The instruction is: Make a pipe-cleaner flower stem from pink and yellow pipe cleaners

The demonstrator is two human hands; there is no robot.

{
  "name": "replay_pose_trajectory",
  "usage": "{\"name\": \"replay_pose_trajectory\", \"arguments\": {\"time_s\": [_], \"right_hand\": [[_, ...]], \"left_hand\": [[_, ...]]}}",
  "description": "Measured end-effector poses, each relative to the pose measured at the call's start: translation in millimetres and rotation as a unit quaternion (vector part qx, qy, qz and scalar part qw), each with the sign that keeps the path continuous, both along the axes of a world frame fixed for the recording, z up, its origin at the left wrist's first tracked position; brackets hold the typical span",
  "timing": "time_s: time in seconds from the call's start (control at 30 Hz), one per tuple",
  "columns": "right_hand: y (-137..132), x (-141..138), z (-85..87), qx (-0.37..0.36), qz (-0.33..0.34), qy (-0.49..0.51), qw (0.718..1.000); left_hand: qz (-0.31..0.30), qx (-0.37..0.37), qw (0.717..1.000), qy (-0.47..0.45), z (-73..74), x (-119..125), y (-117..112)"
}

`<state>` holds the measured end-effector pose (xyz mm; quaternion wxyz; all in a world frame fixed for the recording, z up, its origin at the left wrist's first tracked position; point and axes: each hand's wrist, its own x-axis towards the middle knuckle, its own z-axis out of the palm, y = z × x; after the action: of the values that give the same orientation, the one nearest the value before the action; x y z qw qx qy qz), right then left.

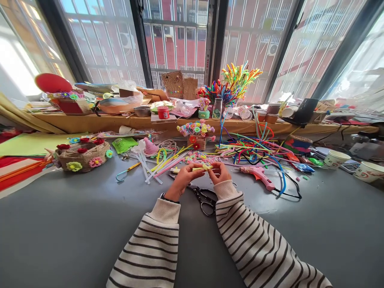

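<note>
Both of my hands meet over the middle of the grey table, fingers pinched on a small pale-yellow piece of pipe cleaner (206,166). My left hand (186,178) grips it from the left, and my right hand (219,173) from the right. Its exact shape is partly hidden by the fingers. Beneath and between my wrists lie black-handled scissors (207,202), their blades partly covered by my left hand. To the right of my right hand rests a pink hot glue gun (259,176). Just behind my hands are small pink and multicoloured pipe-cleaner pieces (198,158).
A twine basket with flowers (82,156) stands at the left. Clear glue sticks (147,166) lie left of my hands. Tangled pipe cleaners (249,150) spread behind the glue gun, whose black cord (295,196) loops on the table. Paper cups (336,159) stand far right.
</note>
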<state>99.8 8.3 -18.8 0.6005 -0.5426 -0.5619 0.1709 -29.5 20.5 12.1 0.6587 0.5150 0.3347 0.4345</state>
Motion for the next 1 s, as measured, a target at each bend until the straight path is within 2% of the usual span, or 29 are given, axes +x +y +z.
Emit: {"name": "replay_pose_trajectory", "arguments": {"time_s": [0.13, 0.3, 0.43, 0.5, 0.6, 0.73, 0.83, 1.0], "right_hand": [[1.0, 1.7, -3.1, 0.016, 0.007, -0.070, 0.997], [-0.5, 4.6, -2.7, 0.050, -0.029, -0.201, 0.978], [-0.4, 6.5, -1.3, 0.053, -0.030, -0.216, 0.974], [0.5, 6.8, -0.9, 0.052, -0.023, -0.176, 0.983], [3.1, 5.8, -2.0, 0.014, 0.004, -0.046, 0.999], [7.2, 4.1, -4.9, -0.039, 0.095, 0.138, 0.985], [8.4, 4.5, -4.7, -0.053, 0.148, 0.180, 0.971], [6.9, 6.1, -1.8, -0.059, 0.167, 0.215, 0.960]], "left_hand": [[0.003, -0.013, 1.000, -0.003, 0.2, 0.7, 0.2], [0.044, -0.016, 0.999, -0.028, -0.2, 0.0, 1.3], [0.033, -0.015, 0.999, -0.001, -2.6, -0.4, 1.2], [0.010, -0.018, 1.000, 0.021, -3.9, -0.4, 0.7], [-0.012, -0.019, 0.999, 0.046, -5.3, -0.4, 0.2], [-0.029, -0.008, 0.997, 0.071, -5.8, -0.6, 0.1], [-0.031, -0.011, 0.997, 0.074, -4.1, -0.3, -0.9], [-0.055, -0.013, 0.997, 0.055, -0.2, 1.5, -4.1]]}}
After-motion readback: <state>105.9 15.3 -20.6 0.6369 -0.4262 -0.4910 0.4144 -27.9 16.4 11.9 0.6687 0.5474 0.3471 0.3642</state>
